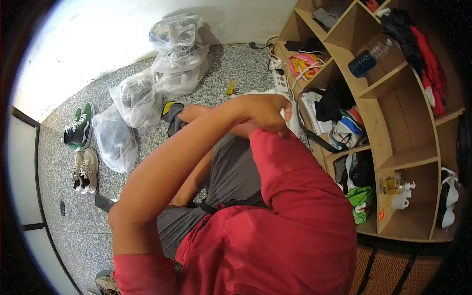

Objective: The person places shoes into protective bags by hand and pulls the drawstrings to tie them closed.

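Observation:
My forearms cross in front of my red shirt. My left hand [270, 113] reaches over to the right, its fingers curled on a piece of white plastic [293, 120] that is mostly hidden. Under the left forearm, my right hand [193, 113] comes out on the left side. It is closed on a dark grey shoe-like thing [174, 118] with a yellow inside, partly covered by the hand and arm. Beside it lie shoes in clear plastic bags [135, 101], with another bagged bundle [115, 140] nearer to me.
More bagged shoes [177, 37] are stacked by the wall. Green shoes [79, 127] and beige shoes [86, 169] stand at left. A wooden shelf [408, 128] with clothes and bottles rises at right, near a power strip [280, 78]. A yellow scrap [230, 87] lies on the speckled floor.

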